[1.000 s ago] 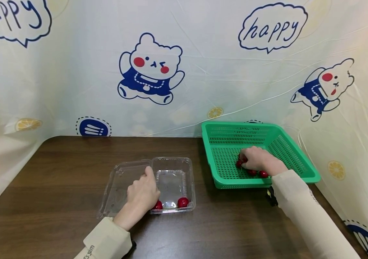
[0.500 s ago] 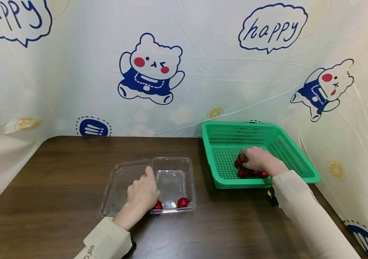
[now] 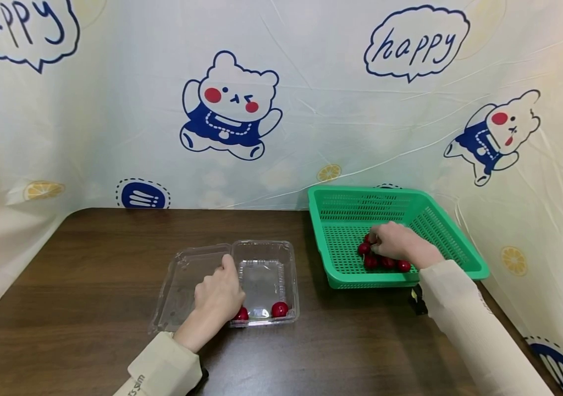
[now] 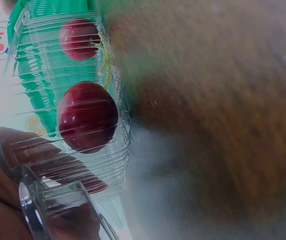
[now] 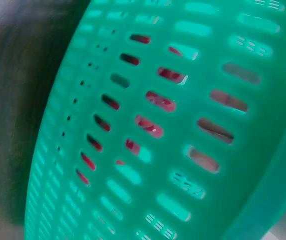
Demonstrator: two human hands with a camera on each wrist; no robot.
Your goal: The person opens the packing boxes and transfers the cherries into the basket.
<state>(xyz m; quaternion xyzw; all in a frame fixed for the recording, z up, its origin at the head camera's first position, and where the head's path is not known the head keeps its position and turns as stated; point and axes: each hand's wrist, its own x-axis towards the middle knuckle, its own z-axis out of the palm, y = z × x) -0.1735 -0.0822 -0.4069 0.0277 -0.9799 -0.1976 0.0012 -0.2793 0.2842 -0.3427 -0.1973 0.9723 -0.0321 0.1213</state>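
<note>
A clear plastic clamshell box (image 3: 260,278) lies with its lid (image 3: 182,280) folded out to the left. My left hand (image 3: 217,294) grips its hinge side, index finger stretched along the fold. Through the box wall in the left wrist view, one finger shows inside. Two red cherries, one nearer the hand (image 3: 242,314) and one in the right corner (image 3: 280,309), sit along the box's front. My right hand (image 3: 394,242) reaches into the green basket (image 3: 333,278), fingers curled down among several cherries (image 3: 370,262). I cannot tell whether its hidden fingertips pinch one.
The basket stands at the back right of the brown wooden table (image 3: 88,286), against a printed curtain (image 3: 311,110). Its slotted wall (image 5: 183,125) fills most of the right wrist view. Table surface lies between box and basket.
Cherries below my right fingers have come into sight and shifted slightly. The right hand has risen a little, staying inside the basket. My left hand and the box have not moved.
</note>
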